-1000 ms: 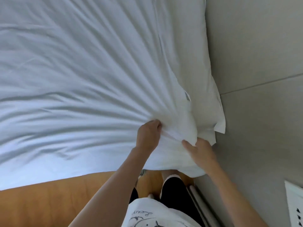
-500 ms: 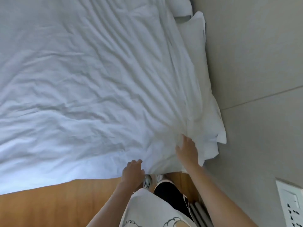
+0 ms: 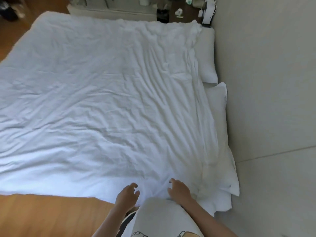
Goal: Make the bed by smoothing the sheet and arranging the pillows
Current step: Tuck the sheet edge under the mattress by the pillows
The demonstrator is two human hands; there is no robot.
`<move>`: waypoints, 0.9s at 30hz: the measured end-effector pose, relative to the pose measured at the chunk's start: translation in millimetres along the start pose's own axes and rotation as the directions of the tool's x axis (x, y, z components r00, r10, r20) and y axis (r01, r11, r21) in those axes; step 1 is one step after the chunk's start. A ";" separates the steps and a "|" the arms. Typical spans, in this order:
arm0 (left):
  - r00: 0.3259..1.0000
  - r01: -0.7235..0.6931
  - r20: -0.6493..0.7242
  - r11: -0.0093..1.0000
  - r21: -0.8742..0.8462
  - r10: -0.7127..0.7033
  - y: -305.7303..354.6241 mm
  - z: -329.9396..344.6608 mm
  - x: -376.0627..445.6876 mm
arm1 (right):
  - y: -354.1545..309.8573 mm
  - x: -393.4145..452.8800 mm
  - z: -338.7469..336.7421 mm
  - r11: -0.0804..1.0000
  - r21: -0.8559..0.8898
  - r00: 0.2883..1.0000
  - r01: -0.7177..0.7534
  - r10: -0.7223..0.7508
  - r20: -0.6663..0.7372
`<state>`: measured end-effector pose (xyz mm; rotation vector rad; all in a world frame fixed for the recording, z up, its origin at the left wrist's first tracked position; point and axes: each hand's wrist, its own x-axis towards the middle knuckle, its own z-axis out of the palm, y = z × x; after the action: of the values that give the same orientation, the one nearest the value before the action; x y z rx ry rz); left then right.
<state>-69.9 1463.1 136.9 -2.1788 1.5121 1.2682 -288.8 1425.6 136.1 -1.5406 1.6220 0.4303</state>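
Observation:
A wrinkled white sheet covers the whole bed, with creases fanning out from its near right corner. Two white pillows lie along the right side against the wall, the near pillow partly under the sheet's edge and the far pillow beyond it. My left hand hovers at the near edge of the sheet with loosely curled fingers, holding nothing. My right hand is just to its right over the sheet's corner, fingers relaxed, also holding nothing.
A grey wall runs along the right side of the bed. Wooden floor lies at the near left. A dark bedside table with small items stands at the far end.
Both hands let go of the bunched sheet corner and drew back toward me. The view has lifted and widened, showing the whole bed.

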 end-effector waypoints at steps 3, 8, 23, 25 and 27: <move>0.998 0.060 -0.015 0.997 -0.055 -0.061 -48.1 -11.0 -7.9 | -37.3 6.3 3.7 0.996 -0.075 0.999 0.044 -0.043 0.016; 0.982 0.174 -0.037 0.965 -0.196 -0.185 -159.7 -33.6 -21.1 | -141.5 21.4 39.4 0.978 -0.159 0.991 0.136 -0.131 0.040; 0.897 0.362 -0.058 0.805 -0.469 -0.438 -562.1 -156.8 -83.3 | -563.6 -3.7 263.9 0.830 -0.357 0.900 0.429 -0.356 0.253; 0.881 0.373 -0.065 0.772 -0.514 -0.468 -601.2 -179.1 -77.1 | -615.6 7.3 282.8 0.797 -0.384 0.880 0.467 -0.377 0.288; 0.869 0.378 -0.065 0.744 -0.552 -0.490 -641.7 -202.1 -70.6 | -669.3 20.9 302.0 0.759 -0.403 0.856 0.510 -0.402 0.325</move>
<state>569.4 1683.9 125.9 -2.8588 0.6417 1.4282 440.9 1509.3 137.5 -2.1072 0.9412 0.7340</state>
